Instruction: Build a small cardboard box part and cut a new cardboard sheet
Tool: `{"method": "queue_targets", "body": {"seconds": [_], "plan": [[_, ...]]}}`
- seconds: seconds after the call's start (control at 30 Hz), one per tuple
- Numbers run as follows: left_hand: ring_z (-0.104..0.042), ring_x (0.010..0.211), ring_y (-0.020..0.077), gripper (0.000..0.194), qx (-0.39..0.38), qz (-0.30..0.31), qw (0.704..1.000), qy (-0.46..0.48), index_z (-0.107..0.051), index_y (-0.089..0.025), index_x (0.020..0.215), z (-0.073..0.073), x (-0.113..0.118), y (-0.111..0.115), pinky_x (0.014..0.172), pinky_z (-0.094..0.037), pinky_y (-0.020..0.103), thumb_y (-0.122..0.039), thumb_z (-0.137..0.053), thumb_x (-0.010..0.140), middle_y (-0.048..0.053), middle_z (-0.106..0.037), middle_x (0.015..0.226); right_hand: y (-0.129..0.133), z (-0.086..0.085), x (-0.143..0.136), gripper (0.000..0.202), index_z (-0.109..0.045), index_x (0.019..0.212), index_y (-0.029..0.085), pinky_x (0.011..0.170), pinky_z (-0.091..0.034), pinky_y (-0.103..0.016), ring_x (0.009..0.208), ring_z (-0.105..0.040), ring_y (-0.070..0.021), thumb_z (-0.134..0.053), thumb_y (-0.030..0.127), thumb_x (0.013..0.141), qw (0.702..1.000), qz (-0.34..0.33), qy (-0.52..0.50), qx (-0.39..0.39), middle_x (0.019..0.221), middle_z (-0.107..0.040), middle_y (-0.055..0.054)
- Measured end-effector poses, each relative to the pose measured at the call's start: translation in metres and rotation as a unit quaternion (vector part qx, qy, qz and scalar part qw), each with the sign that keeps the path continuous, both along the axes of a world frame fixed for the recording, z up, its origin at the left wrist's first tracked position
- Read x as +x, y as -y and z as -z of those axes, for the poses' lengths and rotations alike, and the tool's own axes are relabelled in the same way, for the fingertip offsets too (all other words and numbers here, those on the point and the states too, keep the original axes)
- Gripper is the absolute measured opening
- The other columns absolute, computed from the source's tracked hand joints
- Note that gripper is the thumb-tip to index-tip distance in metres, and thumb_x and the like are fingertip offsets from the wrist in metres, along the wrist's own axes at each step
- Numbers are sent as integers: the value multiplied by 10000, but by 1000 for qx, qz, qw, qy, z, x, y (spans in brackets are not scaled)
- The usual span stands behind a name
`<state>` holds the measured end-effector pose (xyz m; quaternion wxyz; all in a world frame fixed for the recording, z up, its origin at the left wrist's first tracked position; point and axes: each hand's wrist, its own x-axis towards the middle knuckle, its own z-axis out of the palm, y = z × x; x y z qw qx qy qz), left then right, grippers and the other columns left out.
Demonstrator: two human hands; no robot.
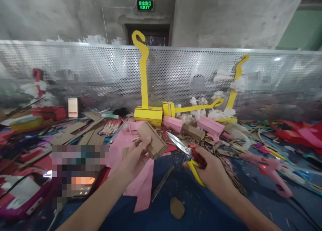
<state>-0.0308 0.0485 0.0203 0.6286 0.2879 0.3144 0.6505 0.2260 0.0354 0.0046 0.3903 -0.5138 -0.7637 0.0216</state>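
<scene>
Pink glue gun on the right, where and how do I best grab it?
Probably by its handle, coming from your near side: it slants toward you, away from the nozzle, with the cord leaving its end. Your right hand holds scissors, so free it first.

Blue tabletop [201,214]: pink paper [144,184], metal ruler [163,183], brown scrap [177,208], pink glue gun [275,170].

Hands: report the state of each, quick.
Left hand: closed on a cardboard box.
Right hand: closed on the scissors' handles.
</scene>
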Motion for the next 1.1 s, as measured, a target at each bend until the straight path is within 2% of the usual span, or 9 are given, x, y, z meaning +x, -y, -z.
{"method": "queue_targets", "body": {"seconds": [0.23, 0.33, 0.4, 0.47, 0.63, 0.83, 0.93, 1.1], "plan": [[-713, 799, 166, 295, 44, 27, 999, 10, -699, -187, 1067, 1, 1, -1, 649, -571, 267, -194, -799, 790, 51, -770, 989, 0, -1, 0, 367, -485, 764, 224, 532, -357, -255, 595, -469, -158, -714, 508, 803, 999, 10, 14, -29, 674, -525, 24], [-722, 848, 170, 309, 37, 14, 999, 29, -709, -195, 1064, 2, 0, -2, 726, -597, 295, -184, -813, 774, 37, -772, 1020, 3, -2, -1, 337, -541, 919, 211, 652, -445, -295, 764, -562, -212, -724, 465, 797, 999, -3, 40, -36, 894, -609, -43], [-727, 877, 181, 333, 34, 7, 999, 35, -703, -201, 1084, 1, 0, -2, 760, -607, 317, -181, -815, 771, 39, -771, 1044, 5, -3, -2, 389, -548, 1033, 207, 770, -476, -334, 915, -583, -251, -739, 436, 784, 998, -20, 50, -34, 1048, -608, -78], [-730, 881, 188, 347, 36, 6, 999, 32, -691, -201, 1112, 0, 0, 0, 772, -614, 333, -183, -804, 784, 50, -772, 1041, 7, -4, -3, 375, -551, 1071, 211, 842, -478, -348, 993, -581, -261, -730, 390, 794, 997, -43, 49, -38, 1100, -600, -82], [-732, 788, 173, 329, 45, 16, 999, 18, -672, -186, 1128, -2, 2, 2, 706, -626, 312, -187, -774, 815, 60, -777, 987, 10, -9, -3, 252, -574, 1047, 225, 852, -475, -316, 992, -598, -231, -649, 211, 807, 994, -81, 48, -60, 1092, -614, -58], [-709, 660, 143, 247, 53, 25, 998, 8, -665, -174, 1054, 1, 0, -1, 558, -596, 251, -196, -763, 829, 35, -769, 856, 11, -10, -3, 311, -587, 1081, 233, 787, -467, -306, 940, -629, -235, -683, 239, 785, 992, -67, 66, -88, 1055, -659, -47], [-713, 669, 135, 226, 56, 19, 998, 20, -671, -170, 1016, 4, -1, -2, 597, -614, 246, -179, -775, 816, 22, -764, 845, 11, -7, -2, 306, -589, 1102, 246, 737, -454, -302, 874, -641, -235, -681, 276, 811, 990, -53, 70, -110, 996, -686, -35], [-732, 709, 146, 207, 52, 13, 998, 39, -678, -160, 969, 5, 1, -1, 671, -638, 268, -154, -789, 794, 23, -768, 859, 7, -4, -1, 236, -612, 1039, 240, 682, -428, -286, 794, -631, -221, -678, 256, 812, 991, -47, 71, -100, 899, -693, -21]]}}
